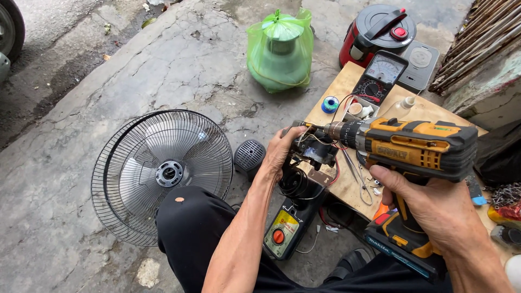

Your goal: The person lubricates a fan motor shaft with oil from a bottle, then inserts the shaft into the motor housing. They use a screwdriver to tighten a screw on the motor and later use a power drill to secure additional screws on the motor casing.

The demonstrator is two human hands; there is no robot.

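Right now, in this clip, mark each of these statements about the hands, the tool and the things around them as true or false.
1. The right hand holds a yellow and black cordless drill. True.
2. The left hand rests on the fan grille. False: it grips the dark fan motor assembly; the grille lies apart on the concrete.
3. The drill's tip points at the motor assembly. True.
4. The green plastic bag sits on the wooden board. False: it stands on the concrete ground beyond the board.
5. An analogue meter lies on the board. True.
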